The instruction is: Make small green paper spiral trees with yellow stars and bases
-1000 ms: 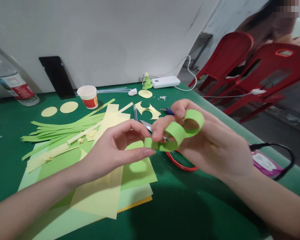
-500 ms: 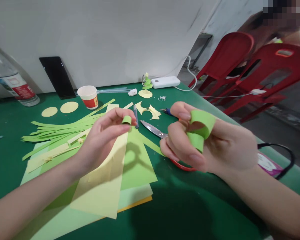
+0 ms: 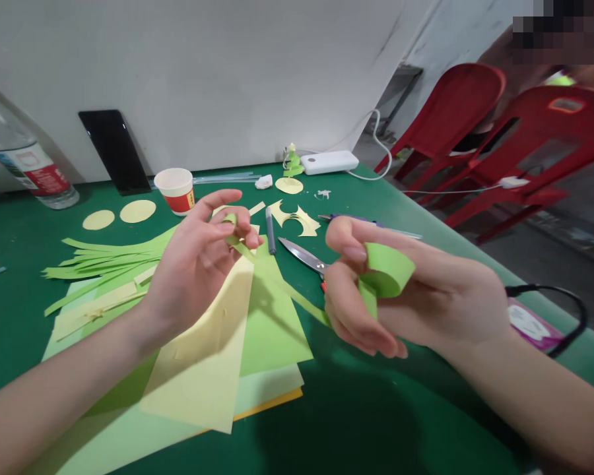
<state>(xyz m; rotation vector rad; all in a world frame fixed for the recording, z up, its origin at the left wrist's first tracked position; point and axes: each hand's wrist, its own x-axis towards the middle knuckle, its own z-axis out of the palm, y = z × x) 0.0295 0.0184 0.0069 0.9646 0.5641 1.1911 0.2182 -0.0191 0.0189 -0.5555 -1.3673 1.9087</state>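
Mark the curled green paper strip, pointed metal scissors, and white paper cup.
Curled green paper strip (image 3: 394, 272), head view: loop's surface.
Pointed metal scissors (image 3: 303, 256), head view: blade.
White paper cup (image 3: 175, 199), head view: red band.

A craft workspace: paper strips (image 3: 113, 256) and scissors (image 3: 301, 255) on a green table (image 3: 356, 402), red chairs (image 3: 450, 112) beyond.

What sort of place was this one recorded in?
Probably an indoor craft corner, perhaps a makeshift one: the right hand holds a curled green strip, and paper sheets and scissors lie on the table.
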